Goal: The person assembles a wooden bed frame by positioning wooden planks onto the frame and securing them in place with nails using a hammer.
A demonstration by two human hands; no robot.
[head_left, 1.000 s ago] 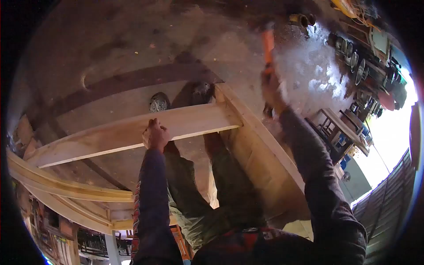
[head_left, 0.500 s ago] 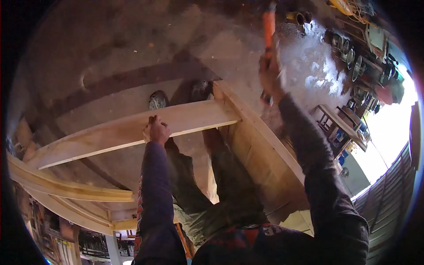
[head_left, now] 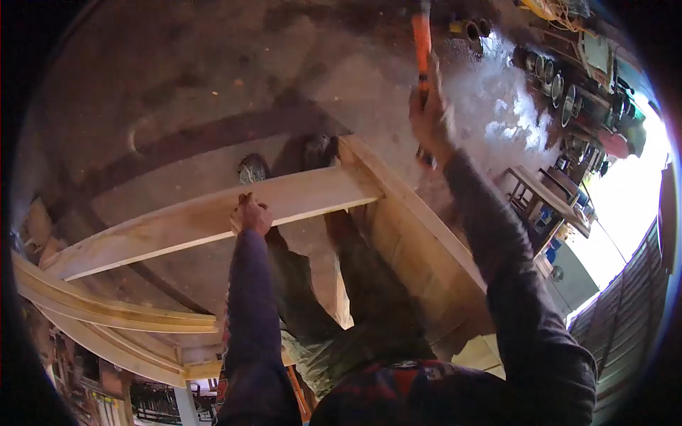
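My left hand (head_left: 251,214) is closed on the near edge of a long pale wooden board (head_left: 305,195). The board's right end meets the top of a wooden panel (head_left: 419,248), while its left end reaches toward other timber. My right hand (head_left: 432,124) is raised above and to the right of the board, wrapped round the handle of a hammer (head_left: 422,42). Its grip is orange and black with a grey shaft; the head lies beyond the top of the view.
Curved wooden frame pieces (head_left: 121,312) stand at the lower left. My shoe (head_left: 253,169) shows on the concrete floor (head_left: 213,64) beyond the board. At the right are a small wooden bench (head_left: 543,192) and several metal pots (head_left: 554,85). A corrugated metal sheet (head_left: 618,319) fills the lower right.
The hammer and my right hand have shifted slightly left and sharpened from a blur. My left hand keeps its hold on the board; the whole view has moved a little.
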